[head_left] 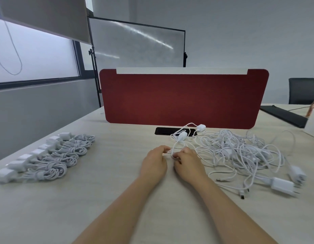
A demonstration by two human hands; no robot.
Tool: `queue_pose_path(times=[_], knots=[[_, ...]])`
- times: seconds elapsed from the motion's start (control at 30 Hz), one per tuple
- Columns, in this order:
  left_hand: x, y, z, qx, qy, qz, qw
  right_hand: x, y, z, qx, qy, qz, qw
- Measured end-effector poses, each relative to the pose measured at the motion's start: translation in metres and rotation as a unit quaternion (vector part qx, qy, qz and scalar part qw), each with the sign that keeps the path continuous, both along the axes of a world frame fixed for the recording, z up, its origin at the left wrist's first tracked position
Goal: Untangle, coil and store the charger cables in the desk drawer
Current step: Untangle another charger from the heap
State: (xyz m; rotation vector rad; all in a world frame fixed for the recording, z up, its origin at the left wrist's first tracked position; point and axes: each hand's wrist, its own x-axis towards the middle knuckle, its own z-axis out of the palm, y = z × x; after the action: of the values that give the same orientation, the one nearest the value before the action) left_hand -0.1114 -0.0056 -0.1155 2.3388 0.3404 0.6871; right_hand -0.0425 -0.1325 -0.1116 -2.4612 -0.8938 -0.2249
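- Pale counter, red divider at its far edge.
- Tangled cables heaped toward the right edge; coiled chargers line the left edge.
- Left grip and right grip pinch one cable mid-counter; best wind even loops, clear of the heap.

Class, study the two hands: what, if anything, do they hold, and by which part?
Both the left hand and right hand pinch one white charger cable by its cord, not its adapter, which lies beyond on the desk.

Grey walls, frosted window, whiteboard, red desk divider
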Motion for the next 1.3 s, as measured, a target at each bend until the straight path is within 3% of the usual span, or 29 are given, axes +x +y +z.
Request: queue_pose_path(times=[0.1,0.33,0.43,0.63,0.73,0.83,0.93,1.03,1.1,1.2,1.3], knots=[[-0.002,-0.001,0.001,0.042,0.037,-0.025,0.998,0.0,-0.005,0.0,0.044,0.025,-0.01,0.999],[0.002,0.001,0.002,0.093,0.073,-0.052,0.992,-0.009,-0.008,0.004,0.052,0.045,0.049,0.996],[0.005,0.001,0.003,0.098,0.072,-0.055,0.991,-0.009,-0.009,0.004,0.121,0.04,0.069,0.989],[0.001,0.002,0.013,0.08,-0.034,0.004,0.996,-0.014,-0.007,0.01,0.287,-0.046,0.068,0.954],[-0.006,-0.002,0.025,0.019,-0.153,0.03,0.988,-0.023,-0.006,0.019,0.345,-0.058,0.081,0.933],[-0.013,-0.008,0.036,-0.094,-0.307,-0.028,0.947,-0.024,-0.008,0.019,0.321,-0.081,0.075,0.941],[-0.02,-0.012,0.047,-0.101,-0.362,-0.028,0.926,-0.021,-0.007,0.013,0.25,-0.125,0.051,0.959],[-0.024,-0.013,0.056,-0.116,-0.397,-0.005,0.911,-0.015,-0.007,0.01,0.245,-0.115,0.019,0.963],[-0.026,-0.009,0.06,-0.149,-0.39,0.023,0.908,-0.012,-0.012,0.011,0.287,-0.032,0.009,0.957],[-0.027,-0.004,0.061,-0.199,-0.287,0.024,0.937,-0.01,-0.019,0.018,0.379,0.106,0.005,0.919],[-0.027,-0.003,0.067,-0.354,-0.16,-0.004,0.922,-0.018,-0.02,0.026,0.427,0.106,0.017,0.898]])
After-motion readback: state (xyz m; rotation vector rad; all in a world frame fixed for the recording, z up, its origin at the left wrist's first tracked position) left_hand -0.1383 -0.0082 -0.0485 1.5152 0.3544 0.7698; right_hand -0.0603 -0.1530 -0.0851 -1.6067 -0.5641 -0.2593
